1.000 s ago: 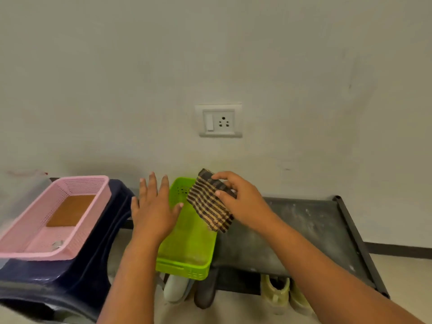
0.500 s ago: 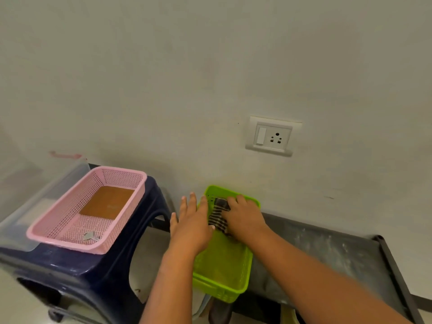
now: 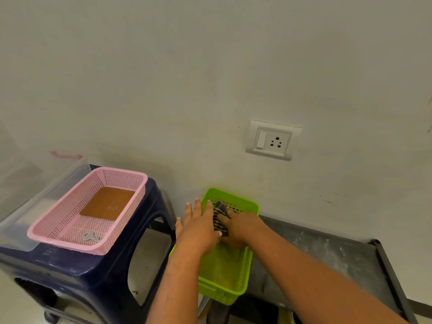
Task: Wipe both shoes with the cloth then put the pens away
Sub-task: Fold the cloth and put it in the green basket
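Green basket [image 3: 225, 273] — right hand [image 3: 242, 226] holds cloth [image 3: 219, 215] inside.

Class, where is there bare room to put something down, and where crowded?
Bare: dark shelf right of the green basket; that basket's near half. Crowded: its far end, where left hand and right hand meet at the cloth.
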